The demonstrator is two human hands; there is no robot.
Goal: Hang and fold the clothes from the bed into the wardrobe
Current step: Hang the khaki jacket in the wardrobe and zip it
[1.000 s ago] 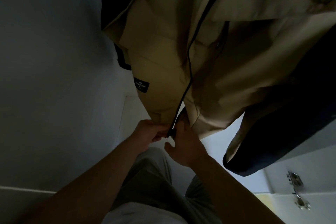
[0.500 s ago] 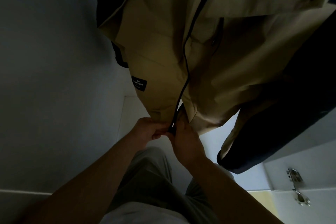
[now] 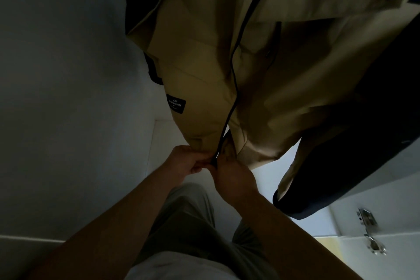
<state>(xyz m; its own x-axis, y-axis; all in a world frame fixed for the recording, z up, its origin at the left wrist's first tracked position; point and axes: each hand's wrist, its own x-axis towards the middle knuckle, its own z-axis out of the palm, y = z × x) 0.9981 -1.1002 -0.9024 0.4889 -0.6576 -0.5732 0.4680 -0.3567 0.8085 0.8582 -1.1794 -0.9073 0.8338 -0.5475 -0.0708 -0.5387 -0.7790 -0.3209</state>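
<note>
A beige jacket with a dark zip line and a small black label hangs in front of me inside the dim wardrobe. My left hand pinches the left side of its bottom hem beside the zip's lower end. My right hand grips the hem on the right side of the zip, fingers curled at the same spot. The two hands touch at the zip end. A dark navy garment hangs against the jacket on the right.
The white wardrobe side panel fills the left. A white door with a metal hinge stands at the lower right. My grey trousers and light shirt show below my forearms.
The view has shifted slightly, with the jacket drifting left. My hands have closed together at the bottom of the zip and stay there.
</note>
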